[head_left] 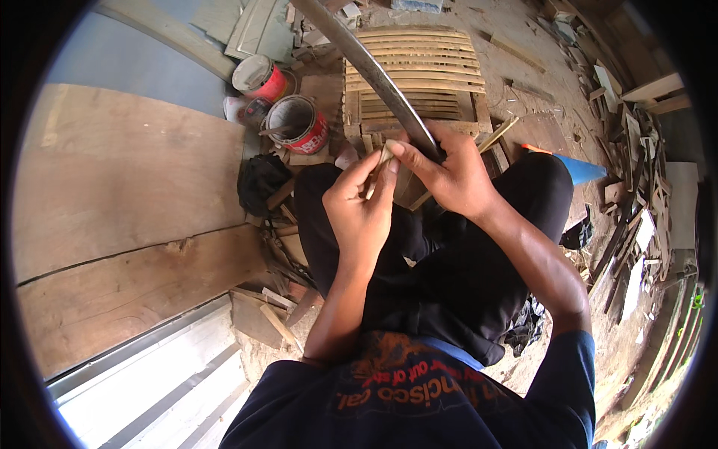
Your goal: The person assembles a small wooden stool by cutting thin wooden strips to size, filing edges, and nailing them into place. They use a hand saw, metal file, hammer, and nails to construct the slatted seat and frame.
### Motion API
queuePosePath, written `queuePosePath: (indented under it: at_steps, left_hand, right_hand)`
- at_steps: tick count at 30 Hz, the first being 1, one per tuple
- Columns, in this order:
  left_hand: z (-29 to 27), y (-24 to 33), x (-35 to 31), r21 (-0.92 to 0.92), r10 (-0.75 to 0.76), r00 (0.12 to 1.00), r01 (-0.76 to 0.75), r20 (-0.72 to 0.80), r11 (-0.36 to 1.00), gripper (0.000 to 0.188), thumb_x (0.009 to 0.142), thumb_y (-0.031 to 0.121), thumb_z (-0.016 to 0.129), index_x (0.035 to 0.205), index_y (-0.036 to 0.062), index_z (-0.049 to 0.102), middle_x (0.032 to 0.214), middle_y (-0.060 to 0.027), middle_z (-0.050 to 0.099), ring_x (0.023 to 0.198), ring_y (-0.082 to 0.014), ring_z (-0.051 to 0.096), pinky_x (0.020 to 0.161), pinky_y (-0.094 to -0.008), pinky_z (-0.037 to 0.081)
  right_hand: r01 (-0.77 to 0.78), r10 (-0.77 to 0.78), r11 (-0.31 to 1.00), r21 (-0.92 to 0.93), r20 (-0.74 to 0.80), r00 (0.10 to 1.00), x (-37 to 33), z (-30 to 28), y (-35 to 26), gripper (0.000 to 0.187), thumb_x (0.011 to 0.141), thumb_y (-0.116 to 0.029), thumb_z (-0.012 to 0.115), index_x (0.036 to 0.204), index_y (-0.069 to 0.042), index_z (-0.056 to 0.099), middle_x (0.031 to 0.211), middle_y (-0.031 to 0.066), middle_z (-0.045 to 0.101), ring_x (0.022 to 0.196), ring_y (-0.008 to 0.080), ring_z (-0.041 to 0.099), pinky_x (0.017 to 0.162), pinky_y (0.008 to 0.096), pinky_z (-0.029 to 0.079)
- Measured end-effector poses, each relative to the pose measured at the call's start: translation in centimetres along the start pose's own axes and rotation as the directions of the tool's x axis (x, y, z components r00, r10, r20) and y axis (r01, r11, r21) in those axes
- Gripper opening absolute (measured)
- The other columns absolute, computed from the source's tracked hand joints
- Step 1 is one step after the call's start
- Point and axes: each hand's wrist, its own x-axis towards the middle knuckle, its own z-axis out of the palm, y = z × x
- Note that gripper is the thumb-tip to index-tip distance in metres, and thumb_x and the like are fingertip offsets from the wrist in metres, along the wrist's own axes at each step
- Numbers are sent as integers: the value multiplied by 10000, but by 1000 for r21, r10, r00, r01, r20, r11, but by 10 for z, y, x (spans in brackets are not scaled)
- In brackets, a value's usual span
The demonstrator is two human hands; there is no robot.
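A long, dark metal blade (378, 78), like a machete, runs from the top edge down into my right hand (456, 172). The fingers of that hand are closed around its lower end, and the grip itself is hidden. My left hand (361, 206) is closed in a pinch on a thin, pale strip of wood or bamboo (387, 153), short and narrow between thumb and fingers. The thumb of my right hand reaches over and meets the strip's upper end beside the left fingertips. Both hands are close together above my lap, between my bent knees.
Ahead lies a slatted bamboo panel (415, 71). Two red buckets (307, 138) stand to the left, near a large plywood board (127, 157). A handsaw with a blue blade (583, 169) is beside my right knee. Wood scraps (632, 224) pile along the right.
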Motion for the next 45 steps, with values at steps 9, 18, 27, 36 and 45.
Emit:
queuePosePath:
  at_steps: [9,18,27,36,45]
  left_hand:
    - [0,-3,2,-150,-122,992,124,26,981,168,935,96,735,1010,-48,691,697,10,643,575,-24,555,494,-187,392]
    - [-2,-6,11,-243,-209,973,227,100,943,182,974,145,693,1023,-30,694,796,-41,699,588,-37,559,473,-183,369]
    - [-6,-11,13,-235,-224,970,239,91,942,210,993,163,667,1055,-35,691,803,-58,707,579,-42,561,476,-185,377]
    - [-18,-7,49,-343,-217,976,216,35,914,201,991,148,658,1081,-32,655,851,-107,693,559,-104,541,475,-226,365]
    - [-8,-40,109,-514,-261,965,229,11,826,335,1031,65,510,1365,78,526,1020,-79,659,774,-170,620,674,-345,545]
  right_hand:
    - [-199,167,954,222,156,974,2,-4,-5,266,1010,-228,642,913,17,680,693,1,630,677,59,557,611,265,468]
    - [-334,301,914,231,167,939,10,0,-2,300,1006,-240,637,815,-8,647,610,-9,571,520,50,489,472,257,379]
    - [-305,276,926,220,154,949,13,7,3,311,1007,-230,649,805,4,618,580,-15,539,482,44,450,444,251,347]
    - [-54,51,977,-206,-19,999,68,12,-15,426,947,-363,688,837,49,682,592,119,610,538,145,540,526,359,456]
    - [-135,137,989,-64,26,990,83,31,27,438,928,-353,691,870,80,717,723,255,684,720,377,720,695,438,553]
